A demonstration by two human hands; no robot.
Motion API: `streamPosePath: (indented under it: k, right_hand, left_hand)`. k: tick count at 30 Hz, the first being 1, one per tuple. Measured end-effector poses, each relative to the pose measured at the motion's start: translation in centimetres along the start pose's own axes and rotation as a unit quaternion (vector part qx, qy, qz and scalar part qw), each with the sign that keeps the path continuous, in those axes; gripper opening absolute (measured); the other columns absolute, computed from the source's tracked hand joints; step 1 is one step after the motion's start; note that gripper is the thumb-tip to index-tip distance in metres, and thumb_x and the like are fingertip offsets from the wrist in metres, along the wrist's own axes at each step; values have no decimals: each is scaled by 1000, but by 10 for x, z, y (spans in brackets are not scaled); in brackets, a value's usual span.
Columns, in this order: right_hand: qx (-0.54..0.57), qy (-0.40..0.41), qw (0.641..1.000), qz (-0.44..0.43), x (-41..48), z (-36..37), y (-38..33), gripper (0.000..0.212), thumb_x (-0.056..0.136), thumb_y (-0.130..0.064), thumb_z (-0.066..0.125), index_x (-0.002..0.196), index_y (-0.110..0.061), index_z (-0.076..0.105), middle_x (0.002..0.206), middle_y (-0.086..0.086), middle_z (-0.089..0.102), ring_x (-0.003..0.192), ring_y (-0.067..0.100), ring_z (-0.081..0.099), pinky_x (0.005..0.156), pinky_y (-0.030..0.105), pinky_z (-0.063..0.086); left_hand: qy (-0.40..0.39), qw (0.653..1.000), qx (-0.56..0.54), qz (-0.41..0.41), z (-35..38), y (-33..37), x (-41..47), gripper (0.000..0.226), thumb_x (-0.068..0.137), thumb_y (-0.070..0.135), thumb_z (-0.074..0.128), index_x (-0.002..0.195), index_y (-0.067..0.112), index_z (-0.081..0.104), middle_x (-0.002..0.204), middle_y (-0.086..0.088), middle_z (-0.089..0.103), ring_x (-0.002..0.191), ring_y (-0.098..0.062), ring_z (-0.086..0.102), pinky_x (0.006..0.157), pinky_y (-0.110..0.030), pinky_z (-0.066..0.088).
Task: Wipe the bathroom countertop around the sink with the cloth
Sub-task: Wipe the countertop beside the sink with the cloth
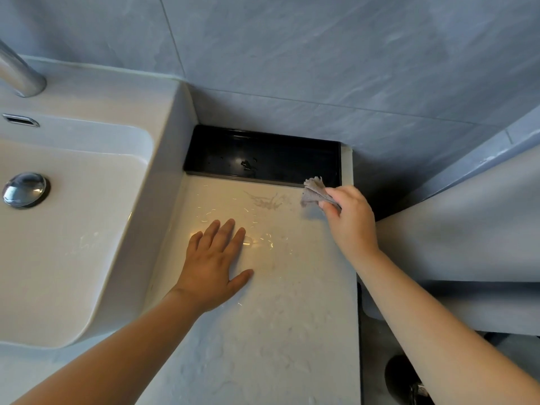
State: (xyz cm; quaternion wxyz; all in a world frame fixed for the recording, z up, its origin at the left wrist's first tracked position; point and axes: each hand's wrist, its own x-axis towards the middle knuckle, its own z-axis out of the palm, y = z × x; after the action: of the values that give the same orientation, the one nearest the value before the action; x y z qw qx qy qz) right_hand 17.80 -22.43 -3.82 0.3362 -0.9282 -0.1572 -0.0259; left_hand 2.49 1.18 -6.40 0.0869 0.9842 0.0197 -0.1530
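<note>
While my left hand (217,258) lies flat and spread on the table (263,331), holding nothing, my right hand (349,220) is closed around a bunched grey cloth (314,191). I hold the cloth near the table's far right corner, just in front of the black tray (263,153) that sits against the tiled wall (321,54); I cannot tell whether it touches the surface. A grey smear (267,201) and scattered water droplets mark the table between my hands. To my left the sink (73,229) rises above the table with its raised side wall touching it, closing that side. The table's right edge runs straight toward me, with my right forearm crossing beyond it. Bare surface stretches between my arms toward the near edge.
</note>
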Motion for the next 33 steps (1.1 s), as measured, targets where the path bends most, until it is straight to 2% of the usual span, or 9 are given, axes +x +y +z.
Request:
streamPosePath:
  k: [5, 10, 14, 16, 20, 23, 27, 30, 33]
  right_hand:
    - [-58, -25, 998, -24, 12, 23, 10, 28, 88, -16, 64, 116, -9, 65, 101, 4, 58, 89, 19, 55, 73, 40, 53]
    - [-31, 7, 999, -2, 2, 34, 9, 29, 90, -17, 62, 118, -11, 65, 103, 2, 59, 92, 17, 55, 75, 33, 52]
    - [-19, 1, 1000, -12, -13, 37, 2, 30, 89, -15, 62, 118, -9, 65, 102, 2, 59, 91, 17, 56, 73, 26, 46]
    - [-19, -2, 999, -26, -29, 40, -4, 29, 88, -14, 63, 116, -8, 65, 100, 2, 59, 89, 16, 55, 72, 21, 40]
    - [-35, -11, 999, -40, -69, 45, -17, 28, 87, -14, 64, 115, -10, 65, 100, 0, 58, 87, 13, 53, 69, 19, 39]
    - [-32, -49, 998, -39, -88, 45, -24, 27, 87, -15, 65, 114, -13, 66, 99, -3, 57, 85, 14, 54, 67, 18, 39]
    - [51, -122, 991, 13, -90, 35, -33, 22, 87, -15, 65, 108, -17, 69, 91, -11, 55, 80, 3, 55, 64, 9, 39]
    - [72, -96, 993, 0, -72, 22, -38, 23, 88, -14, 64, 110, -15, 68, 91, -9, 55, 82, 1, 54, 68, 8, 42]
    - [47, -50, 997, -28, -34, 21, -40, 24, 88, -14, 64, 112, -10, 67, 96, -4, 57, 84, 9, 55, 70, 12, 42]
  left_hand:
    - [-3, 1000, -3, 2, 2, -3, 1, 86, 78, 77, 5, 151, 32, -1, 160, 3, -10, 147, -25, -10, 119, -47, 0]
    - [6, 999, -43, 8, -7, -2, -2, 82, 81, 73, 8, 151, 31, -3, 160, 4, -2, 147, -23, -2, 119, -43, 6]
    - [79, 990, -114, -25, -10, -6, -20, 75, 87, 63, 28, 146, 18, 31, 151, -3, 33, 138, -25, 30, 114, -42, 25]
    - [82, 990, -102, -44, -5, -11, -31, 74, 86, 62, 30, 142, 15, 38, 147, -6, 40, 134, -27, 36, 112, -46, 31]
    - [70, 992, -76, -75, 3, -20, -46, 80, 85, 66, 28, 144, 12, 36, 149, -8, 38, 136, -29, 35, 111, -48, 32]
    - [50, 991, -77, -98, 6, -24, -52, 90, 81, 72, 18, 149, 14, 23, 156, -6, 24, 143, -27, 22, 116, -45, 23]
    - [33, 994, -46, -96, 11, -29, -52, 93, 79, 73, 11, 151, 15, 20, 158, -4, 20, 145, -26, 17, 117, -45, 19]
    - [35, 994, -46, -95, 12, -31, -52, 89, 82, 73, 16, 149, 15, 27, 156, -4, 27, 142, -26, 24, 114, -47, 24]
    - [39, 994, -43, -87, 11, -33, -53, 91, 83, 76, 9, 149, 15, 28, 155, -4, 28, 142, -26, 25, 114, -47, 25]
